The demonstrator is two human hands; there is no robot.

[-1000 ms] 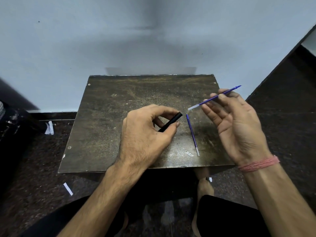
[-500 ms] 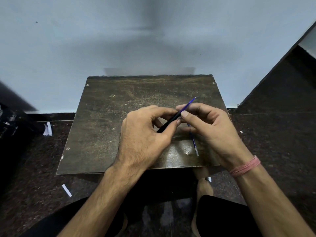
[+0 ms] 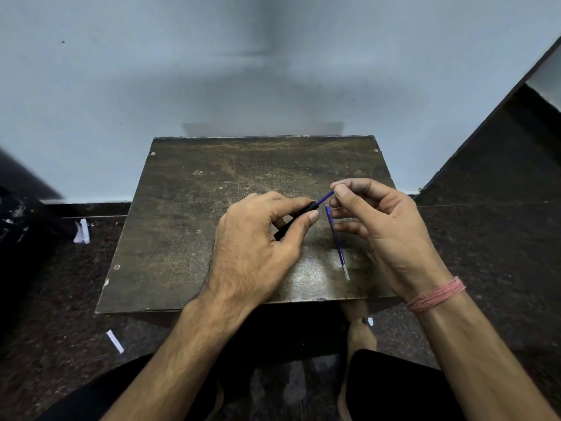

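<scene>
— black plastic, item 1: pen barrel (image 3: 304, 209). it is held in the left hand (image 3: 252, 253) above the middle of the bench (image 3: 197, 223), open mouth pointing up and to the right. the fingers are curled round it, thumb and forefinger pinching close to the mouth.

— item 2?

— blue refill (image 3: 325, 197), thin tube. 1 end sits inside the barrel mouth and only a short length shows. the right hand (image 3: 391, 238) pinches the outer end between thumb and forefinger; its other fingers are loosely bent and hold nothing.

— item 3?

— spare refill (image 3: 337, 243), also blue, lying loose on the bench just below the right hand, clear tip toward the near edge. neither hand appears to touch it.

— step in hand, by your reading?

— seating item 2 in item 1, probably well over halfway.

— handling notes?

— 4 points.
1. keep the refill in line with the barrel; so thin a tube would likely bow if pushed at an angle.
2. push in short strokes, with the pinch close to the mouth.
3. let the left hand steady the barrel without twisting it.
4. stop at firm resistance. the far end of the barrel is hidden in the left palm, so i cannot tell whether the tip has come through.

also keep the bent right fingers off item 3, which could roll.
</scene>
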